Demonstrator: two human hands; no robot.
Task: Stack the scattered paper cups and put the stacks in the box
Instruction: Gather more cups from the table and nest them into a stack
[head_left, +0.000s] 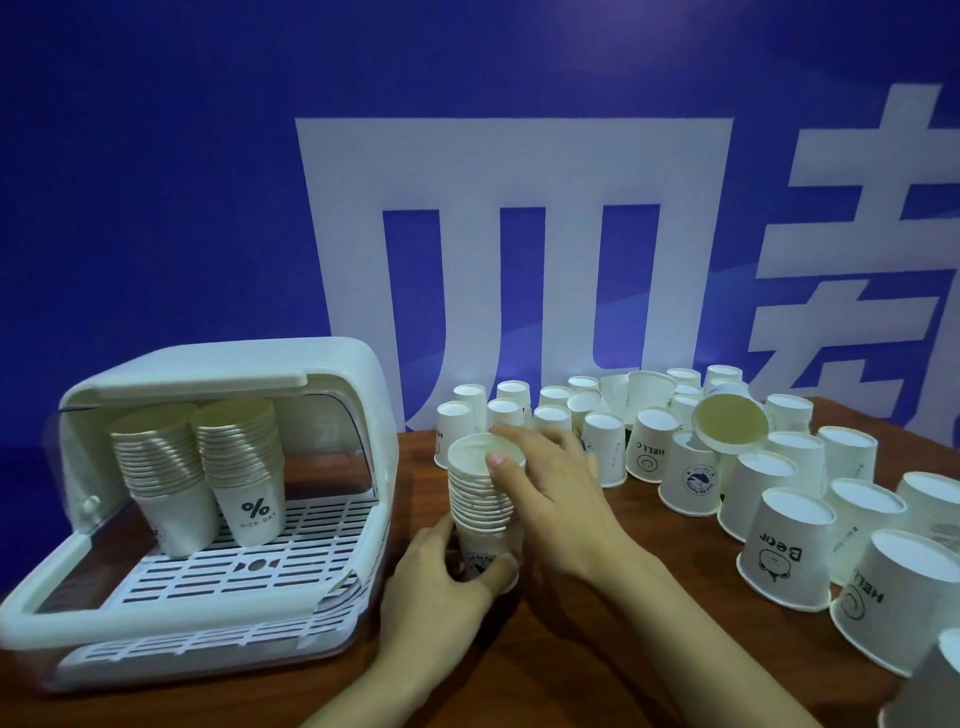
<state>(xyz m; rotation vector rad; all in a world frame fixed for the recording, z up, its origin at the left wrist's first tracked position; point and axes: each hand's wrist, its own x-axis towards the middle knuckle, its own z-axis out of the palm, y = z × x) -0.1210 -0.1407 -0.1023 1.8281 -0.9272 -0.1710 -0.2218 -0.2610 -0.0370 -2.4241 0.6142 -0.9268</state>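
A tall stack of upside-down white paper cups (477, 499) stands on the wooden table between my hands. My left hand (441, 577) grips the bottom cup of the stack. My right hand (545, 478) holds the top of the stack, thumb on the top cup's base. The white box (374, 415) stands at the left with its lid raised. Inside it two stacks of cups (200, 467) stand rim-up on a slotted tray. Several loose upside-down cups (789, 545) are scattered over the right half of the table.
The wooden table (597, 649) has bare surface in front of my arms. A blue wall with large white characters (519, 234) rises directly behind it. One loose cup (730, 418) lies tilted, showing its brown inside. The table's far right edge runs near the wall.
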